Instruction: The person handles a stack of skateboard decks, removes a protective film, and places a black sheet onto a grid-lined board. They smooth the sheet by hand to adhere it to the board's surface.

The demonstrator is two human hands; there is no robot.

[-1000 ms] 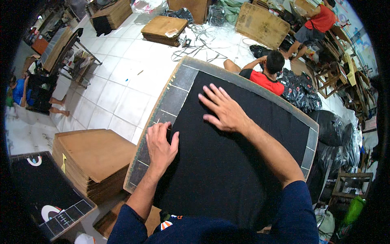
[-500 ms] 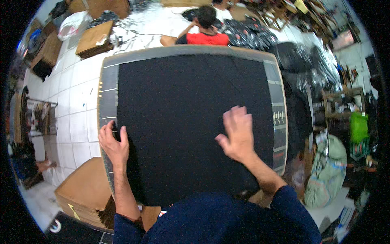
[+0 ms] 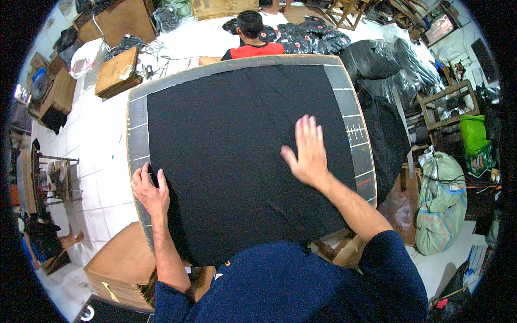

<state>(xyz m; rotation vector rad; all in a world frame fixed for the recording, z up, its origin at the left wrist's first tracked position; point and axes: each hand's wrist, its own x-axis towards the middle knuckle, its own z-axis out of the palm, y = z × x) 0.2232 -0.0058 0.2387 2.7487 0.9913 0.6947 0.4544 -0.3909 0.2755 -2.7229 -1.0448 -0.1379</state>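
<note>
A large piece of black cloth point(image 3: 231, 124) lies spread over a grey-topped table point(image 3: 138, 126) with white line marks along its sides. My left hand point(image 3: 151, 194) rests at the cloth's left edge, thumb apart from the fingers, which lie partly on the table's grey margin. Further right, my right hand point(image 3: 311, 156) is laid out flat over the cloth, fingers stretched and slightly blurred. It holds nothing. Faint creases run across the far right part of the cloth.
Below the table's left side stands a stack of brown cardboard sheets point(image 3: 121, 258). A person in a red and black top point(image 3: 258, 50) sits beyond the far edge. Black plastic bundles point(image 3: 371, 59) and a pale green sack point(image 3: 442, 204) lie to the right.
My right hand has slid away from me over the cloth, toward its far side. My left hand stays at the left edge. The whole view has shifted and turned slightly.
</note>
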